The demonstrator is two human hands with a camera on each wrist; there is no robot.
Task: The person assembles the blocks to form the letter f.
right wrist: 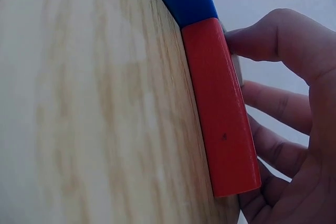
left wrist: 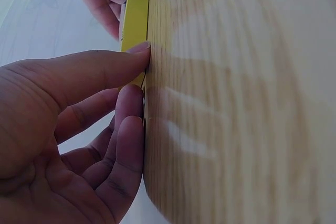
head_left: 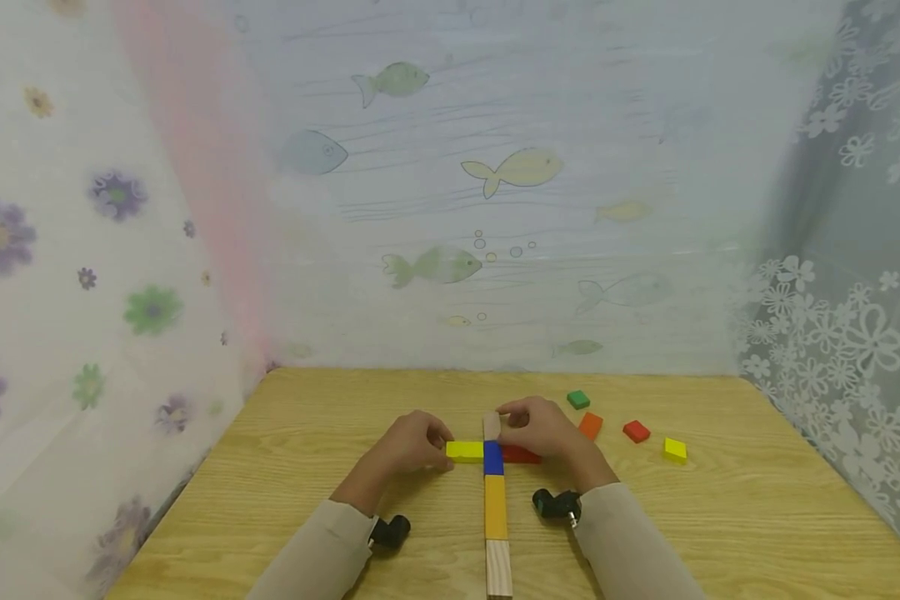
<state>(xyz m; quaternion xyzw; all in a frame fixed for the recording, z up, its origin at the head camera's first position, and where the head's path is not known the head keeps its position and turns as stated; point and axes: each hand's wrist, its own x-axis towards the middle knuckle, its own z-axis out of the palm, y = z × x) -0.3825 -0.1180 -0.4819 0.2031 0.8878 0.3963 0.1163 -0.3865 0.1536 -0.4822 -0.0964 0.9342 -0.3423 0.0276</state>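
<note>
The left hand [head_left: 412, 442] pinches the outer end of the yellow block [head_left: 465, 452], crosswise to the blue block [head_left: 493, 458]; the right hand [head_left: 543, 431] (the nearer one) holds, fingers curled, the bare wooden block [head_left: 491, 427] beyond blue.

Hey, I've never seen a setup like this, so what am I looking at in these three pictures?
There is no machine here: a person is working with two bare hands. The wide picture comes from a camera on the head, looking forward and down. The other two come from cameras worn on the wrists.

On the wooden table lies a cross of blocks with a blue block where the arms meet. The left hand pinches the yellow block. The right hand touches the pale wooden block at the far end; whether it holds it is unclear. A red block forms the right arm. Farther right lie loose green, orange, red and yellow pieces.
</note>
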